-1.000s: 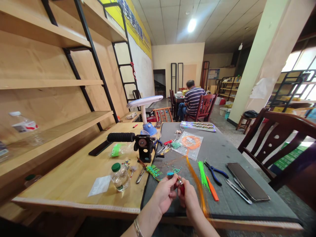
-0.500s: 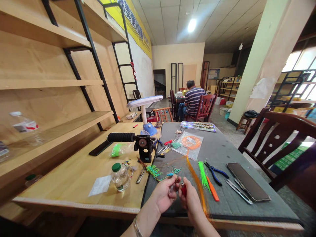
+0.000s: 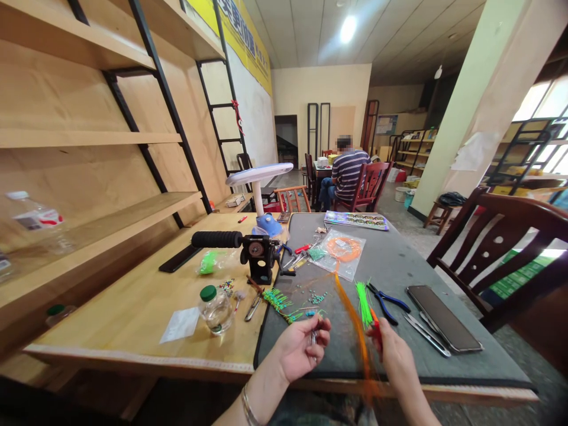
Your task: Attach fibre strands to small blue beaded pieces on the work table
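Head: orange strands (image 3: 350, 302), pliers (image 3: 382, 295) near right hand (image 3: 394, 350).

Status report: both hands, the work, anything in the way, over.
Left hand: curled around small shiny item, details unclear. Right hand: gripping small red object. Long orange fibre strands lying between hands.

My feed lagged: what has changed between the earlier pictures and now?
The right hand, with the red object, has moved rightward, away from the left hand, to the orange handle; contact there is unclear. The left hand, pliers and phone stayed roughly in place.
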Available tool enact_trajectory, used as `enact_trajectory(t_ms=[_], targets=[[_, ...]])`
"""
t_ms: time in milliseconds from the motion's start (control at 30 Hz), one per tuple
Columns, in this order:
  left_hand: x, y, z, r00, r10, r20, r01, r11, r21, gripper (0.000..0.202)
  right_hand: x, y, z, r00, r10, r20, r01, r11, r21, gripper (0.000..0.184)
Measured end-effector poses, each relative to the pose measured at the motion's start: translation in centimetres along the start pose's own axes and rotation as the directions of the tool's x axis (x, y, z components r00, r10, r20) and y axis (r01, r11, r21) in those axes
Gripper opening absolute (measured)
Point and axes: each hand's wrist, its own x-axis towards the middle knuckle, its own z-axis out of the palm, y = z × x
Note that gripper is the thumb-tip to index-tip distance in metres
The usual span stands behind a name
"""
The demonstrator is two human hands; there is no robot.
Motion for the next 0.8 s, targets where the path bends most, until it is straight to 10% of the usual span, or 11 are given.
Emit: enact_trajectory(t_ms=[167,400,533,800], targets=[[-0.1,-0.1,0.1,0.999,-0.037,0.014,0.037,0.999,-0.025,0.009,1.2,2.3,-3.8,0.984,-0.157,-0.08,0.103,0.884,-0.456,0.052],[-0.2,-0.4,0.8,0.999,-0.032,-0.037,0.032,0.999,-0.003,0.011,3.3,5.0,-5.9,0.881,-0.454,-0.132,0.106,0.461,-0.881,0.039],[-0.4,-0.7,0.7,0.994,0.038,-0.102,-0.028,0.995,0.096,0.012,2.7,5.0,-5.6,0.817,-0.561,-0.129,0.141,0.412,-0.9,0.033],[-2.1,-1.8,-1.0,0.938,0.346,-0.015,-0.278,0.779,0.562,0.016,-2.2,1.5,-2.9,0.688,-0.687,0.236,0.658,0.452,-0.602,0.027]])
